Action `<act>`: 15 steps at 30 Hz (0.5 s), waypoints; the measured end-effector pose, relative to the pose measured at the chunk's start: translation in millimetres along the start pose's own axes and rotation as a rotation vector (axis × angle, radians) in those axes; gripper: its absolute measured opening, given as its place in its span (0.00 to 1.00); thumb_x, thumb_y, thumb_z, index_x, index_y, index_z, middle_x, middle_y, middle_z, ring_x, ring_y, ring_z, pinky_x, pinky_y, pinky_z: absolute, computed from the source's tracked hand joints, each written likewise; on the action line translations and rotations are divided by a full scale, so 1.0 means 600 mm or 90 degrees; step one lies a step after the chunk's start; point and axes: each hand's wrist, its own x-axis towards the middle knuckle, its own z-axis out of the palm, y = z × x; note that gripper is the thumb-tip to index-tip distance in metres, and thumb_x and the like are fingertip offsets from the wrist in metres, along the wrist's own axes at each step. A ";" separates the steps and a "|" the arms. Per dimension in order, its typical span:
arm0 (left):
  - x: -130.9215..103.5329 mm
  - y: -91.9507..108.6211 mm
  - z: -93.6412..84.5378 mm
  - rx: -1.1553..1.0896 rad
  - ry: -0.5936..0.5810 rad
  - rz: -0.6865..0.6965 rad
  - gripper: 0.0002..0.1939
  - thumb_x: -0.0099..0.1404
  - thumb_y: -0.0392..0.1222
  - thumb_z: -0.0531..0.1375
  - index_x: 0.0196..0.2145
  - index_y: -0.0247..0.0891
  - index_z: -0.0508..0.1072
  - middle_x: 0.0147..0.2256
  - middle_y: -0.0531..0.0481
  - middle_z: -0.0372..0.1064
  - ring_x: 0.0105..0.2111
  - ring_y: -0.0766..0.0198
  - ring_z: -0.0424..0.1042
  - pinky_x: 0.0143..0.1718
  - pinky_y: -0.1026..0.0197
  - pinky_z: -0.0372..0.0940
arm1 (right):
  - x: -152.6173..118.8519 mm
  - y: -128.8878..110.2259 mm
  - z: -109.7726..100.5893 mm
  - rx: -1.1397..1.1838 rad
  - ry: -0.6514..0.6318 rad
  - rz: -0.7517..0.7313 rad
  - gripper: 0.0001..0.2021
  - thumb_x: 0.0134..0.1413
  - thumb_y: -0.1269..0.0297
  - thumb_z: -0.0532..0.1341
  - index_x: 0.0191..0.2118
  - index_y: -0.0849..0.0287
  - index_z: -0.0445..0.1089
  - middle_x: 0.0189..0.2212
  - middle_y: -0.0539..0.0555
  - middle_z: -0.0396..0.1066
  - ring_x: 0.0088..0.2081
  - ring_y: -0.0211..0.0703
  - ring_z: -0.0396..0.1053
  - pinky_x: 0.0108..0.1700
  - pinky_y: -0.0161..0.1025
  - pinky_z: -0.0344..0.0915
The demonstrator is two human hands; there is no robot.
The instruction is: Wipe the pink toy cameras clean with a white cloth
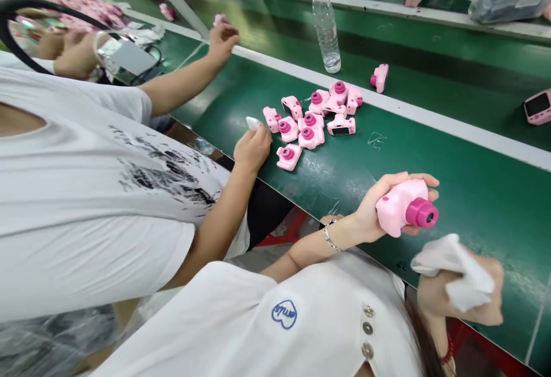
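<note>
My left hand (pixel 370 208) is wrapped round the back of a pink toy camera (pixel 394 208), whose dark pink lens points to the right and a little toward me. A silver bracelet circles that wrist. To the right and nearer to me, my right hand (pixel 462 294) is closed on a crumpled white cloth (pixel 456 262); it is blurred by motion and apart from the camera. Farther left on the green bench lies a loose cluster of several pink toy cameras (pixel 310 136), some lens up, some showing their dark screens.
A co-worker in a white T-shirt (pixel 86 193) sits at the left, one hand (pixel 253 147) holding something white near the cluster. A water bottle (pixel 326 27) stands behind it. More toy cameras (pixel 380 78) sit on the moving-belt-like green strip past the white rail (pixel 430 117).
</note>
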 end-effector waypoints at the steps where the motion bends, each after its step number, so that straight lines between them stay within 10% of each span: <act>1: -0.002 -0.001 -0.002 0.005 -0.015 -0.006 0.19 0.65 0.49 0.47 0.36 0.35 0.73 0.30 0.51 0.64 0.25 0.71 0.62 0.22 0.70 0.45 | 0.007 -0.006 0.004 -0.020 0.058 -0.019 0.10 0.59 0.69 0.60 0.40 0.50 0.78 0.26 0.53 0.66 0.27 0.46 0.64 0.25 0.42 0.59; 4: -0.003 -0.010 -0.014 0.022 -0.038 -0.003 0.19 0.61 0.53 0.54 0.38 0.35 0.74 0.33 0.49 0.67 0.27 0.68 0.66 0.24 0.69 0.51 | 0.034 -0.027 0.025 -0.055 0.176 -0.113 0.14 0.57 0.75 0.62 0.43 0.48 0.79 0.27 0.50 0.67 0.27 0.42 0.65 0.27 0.40 0.59; 15: 0.005 -0.011 -0.034 -0.041 -0.037 0.042 0.17 0.54 0.51 0.61 0.35 0.35 0.74 0.32 0.50 0.67 0.29 0.64 0.69 0.30 0.63 0.60 | 0.045 -0.042 0.017 -0.126 -0.109 -0.314 0.22 0.58 0.75 0.63 0.57 0.55 0.73 0.25 0.48 0.68 0.23 0.33 0.63 0.25 0.33 0.59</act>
